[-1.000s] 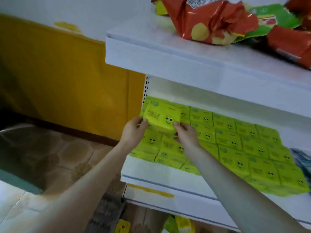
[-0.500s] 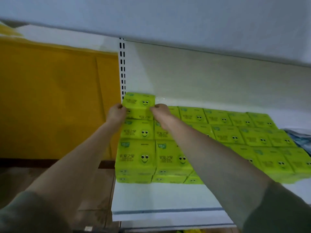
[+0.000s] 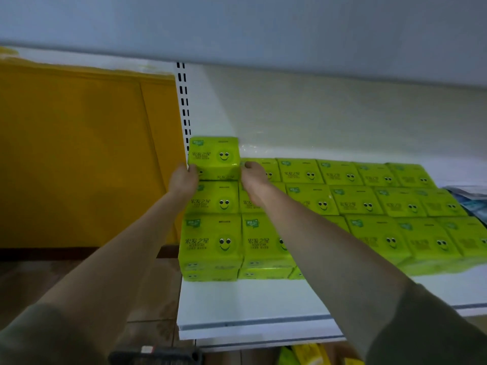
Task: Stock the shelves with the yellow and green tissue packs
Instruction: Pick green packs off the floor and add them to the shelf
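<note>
A yellow-green tissue pack (image 3: 214,157) with a smiley face sits raised at the back left corner of the white shelf (image 3: 250,304), on top of the layer of matching packs (image 3: 355,201). My left hand (image 3: 183,180) grips its left side. My right hand (image 3: 254,180) holds its right side, thumb at the pack's edge. The stocked packs lie in rows across the shelf, stacked two high at the front.
The shelf above (image 3: 263,30) hangs low over the packs. A slotted upright (image 3: 184,101) stands at the shelf's left end, with a yellow wall panel (image 3: 79,154) beyond. A blue-white package (image 3: 471,198) lies at the far right. More packs (image 3: 303,355) show below.
The pack went from above the front rows to the back left corner, both hands still on it. The camera dropped below the upper shelf; between the last two frames little moved.
</note>
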`<state>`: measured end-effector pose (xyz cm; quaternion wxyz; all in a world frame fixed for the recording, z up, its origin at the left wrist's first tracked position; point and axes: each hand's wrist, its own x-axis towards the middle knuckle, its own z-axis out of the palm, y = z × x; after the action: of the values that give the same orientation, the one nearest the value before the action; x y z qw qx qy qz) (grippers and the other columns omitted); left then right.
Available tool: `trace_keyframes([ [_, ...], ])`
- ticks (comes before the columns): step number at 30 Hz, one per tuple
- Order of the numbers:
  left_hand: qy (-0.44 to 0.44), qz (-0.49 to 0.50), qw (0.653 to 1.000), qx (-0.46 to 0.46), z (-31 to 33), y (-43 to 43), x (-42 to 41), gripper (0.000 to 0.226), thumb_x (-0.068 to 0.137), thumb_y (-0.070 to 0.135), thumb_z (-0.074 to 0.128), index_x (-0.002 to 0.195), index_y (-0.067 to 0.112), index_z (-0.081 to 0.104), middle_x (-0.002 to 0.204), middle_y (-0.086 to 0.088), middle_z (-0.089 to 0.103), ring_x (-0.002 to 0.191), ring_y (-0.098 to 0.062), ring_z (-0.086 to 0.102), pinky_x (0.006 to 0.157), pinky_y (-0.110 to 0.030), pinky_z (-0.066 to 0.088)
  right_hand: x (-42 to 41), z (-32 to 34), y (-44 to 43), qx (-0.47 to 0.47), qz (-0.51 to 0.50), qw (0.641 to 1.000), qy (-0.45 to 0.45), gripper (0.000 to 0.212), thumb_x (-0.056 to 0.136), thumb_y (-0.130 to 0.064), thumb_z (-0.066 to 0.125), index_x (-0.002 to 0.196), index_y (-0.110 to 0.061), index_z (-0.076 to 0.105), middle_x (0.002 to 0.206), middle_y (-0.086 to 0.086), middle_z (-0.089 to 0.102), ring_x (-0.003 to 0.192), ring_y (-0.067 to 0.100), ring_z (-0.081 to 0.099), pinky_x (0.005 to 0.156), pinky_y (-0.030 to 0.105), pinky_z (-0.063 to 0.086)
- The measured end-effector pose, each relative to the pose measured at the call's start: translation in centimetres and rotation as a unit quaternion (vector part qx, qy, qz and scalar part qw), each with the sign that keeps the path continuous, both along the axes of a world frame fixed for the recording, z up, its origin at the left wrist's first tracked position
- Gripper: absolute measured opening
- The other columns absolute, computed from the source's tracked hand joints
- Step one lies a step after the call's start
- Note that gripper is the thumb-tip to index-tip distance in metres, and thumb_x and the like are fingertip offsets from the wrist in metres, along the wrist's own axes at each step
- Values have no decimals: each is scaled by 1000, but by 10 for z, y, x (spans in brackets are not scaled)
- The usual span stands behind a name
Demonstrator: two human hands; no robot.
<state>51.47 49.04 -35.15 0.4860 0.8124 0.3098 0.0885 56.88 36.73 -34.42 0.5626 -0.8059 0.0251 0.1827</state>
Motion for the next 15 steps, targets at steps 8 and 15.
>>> trace_keyframes([
  [8,-55,39,989,130,36,-70,-36,42,100,20,36,134,-5,39,136,-23,46,123,-37,45,96,-42,39,-32,25,-64,34,-39,998,-32,25,90,-2,44,98,-19,61,87,5,56,65,13,51,49,13,38],
  [15,-52,73,992,83,34,-143,-66,32,95,10,39,117,-12,46,122,-31,50,112,-43,48,88,-45,38,-69,37,-158,84,-41,995,-29,20,91,-3,46,89,-10,65,113,22,64,112,37,58,87,39,47],
])
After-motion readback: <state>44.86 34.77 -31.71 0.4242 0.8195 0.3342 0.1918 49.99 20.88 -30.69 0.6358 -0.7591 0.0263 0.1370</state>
